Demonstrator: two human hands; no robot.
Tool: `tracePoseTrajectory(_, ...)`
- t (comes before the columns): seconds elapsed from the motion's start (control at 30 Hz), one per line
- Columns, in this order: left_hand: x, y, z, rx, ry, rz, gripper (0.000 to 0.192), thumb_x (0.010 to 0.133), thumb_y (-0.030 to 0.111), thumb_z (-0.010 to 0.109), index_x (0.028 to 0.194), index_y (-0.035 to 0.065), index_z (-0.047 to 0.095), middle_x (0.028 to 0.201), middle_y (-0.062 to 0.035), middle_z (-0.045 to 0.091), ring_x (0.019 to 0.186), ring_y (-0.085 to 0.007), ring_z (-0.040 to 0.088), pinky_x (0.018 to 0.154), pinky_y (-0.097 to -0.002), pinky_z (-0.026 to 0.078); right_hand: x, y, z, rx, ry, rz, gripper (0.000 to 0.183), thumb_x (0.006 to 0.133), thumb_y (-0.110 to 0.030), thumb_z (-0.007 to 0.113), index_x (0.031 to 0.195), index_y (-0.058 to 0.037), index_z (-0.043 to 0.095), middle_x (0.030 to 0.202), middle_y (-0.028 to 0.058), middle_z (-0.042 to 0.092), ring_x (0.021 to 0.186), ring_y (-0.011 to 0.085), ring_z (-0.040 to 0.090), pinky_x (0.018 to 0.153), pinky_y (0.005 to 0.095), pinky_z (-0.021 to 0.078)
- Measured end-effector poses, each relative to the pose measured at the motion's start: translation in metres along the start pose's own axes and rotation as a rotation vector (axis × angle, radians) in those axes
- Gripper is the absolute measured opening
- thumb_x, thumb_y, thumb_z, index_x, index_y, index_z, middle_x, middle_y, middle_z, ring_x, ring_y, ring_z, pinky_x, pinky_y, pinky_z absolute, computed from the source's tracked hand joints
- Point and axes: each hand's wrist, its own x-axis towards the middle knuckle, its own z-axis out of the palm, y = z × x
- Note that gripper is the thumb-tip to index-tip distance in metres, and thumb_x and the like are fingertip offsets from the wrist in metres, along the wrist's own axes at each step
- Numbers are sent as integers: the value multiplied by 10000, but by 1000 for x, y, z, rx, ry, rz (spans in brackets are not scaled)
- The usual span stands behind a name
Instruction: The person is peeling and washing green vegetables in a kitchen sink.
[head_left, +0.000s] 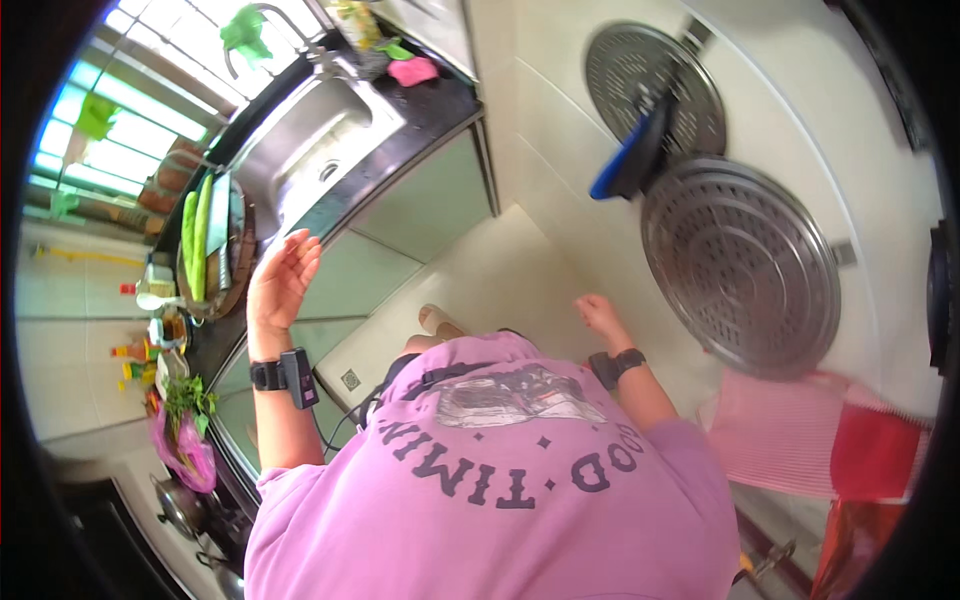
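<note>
My left hand (285, 281) is raised near the counter edge, beside a round wooden chopping board (244, 255). Its palm shows, the fingers are slightly curled and it holds nothing. On the board lie long green vegetables (198, 240), which look like gourds or cucumbers, and a wide-bladed knife (218, 217) with a dark handle. My right hand (598, 315) hangs over the floor on the other side of my body, its fingers curled in, with no object visible in it. Each wrist wears a black strap with a small device.
A steel sink (330, 150) is set in the dark counter (390, 154), with a pink cloth (412, 71) beyond it. Steamer plates (742, 270) hang on the right wall above towels (772, 435). Bottles, leafy greens in a pink bag (184, 442) and a pot (180, 502) stand at left.
</note>
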Motion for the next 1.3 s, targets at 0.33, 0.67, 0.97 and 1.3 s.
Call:
tracePoseTrajectory(0.33,96,88,-101,-546,219,194,257,914,58,459,1096,-97,552,1065,-213,619,1016,-300,609,915,-371,504,104,-369,257,-237,-303,-673,221,879,-212,590,965,-26,675,678,26,630,571,97,560,522,267,448)
tracePoseTrajectory(0.67,303,131,-149,-779,304,85,254,889,70,451,1070,-101,502,1101,-248,546,1030,-376,558,961,-433,465,305,-565,400,-684,198,-1122,315,871,-268,523,1009,-11,641,926,229,640,896,383,612,782,437,484)
tracePoseTrajectory(0.97,370,130,-109,-913,543,71,399,955,172,357,1266,-78,349,1316,-234,399,1193,-366,436,1020,-446,387,358,-592,405,-1045,72,-1142,314,916,-258,453,821,-1,605,832,241,617,814,412,591,738,493,465)
tracePoseTrajectory(1.3,414,146,-112,-823,678,98,120,892,110,403,893,4,458,886,-139,500,823,-247,477,764,-372,425,357,-590,415,-859,125,-1118,298,917,-250,443,802,-9,576,810,234,604,818,417,574,729,498,448)
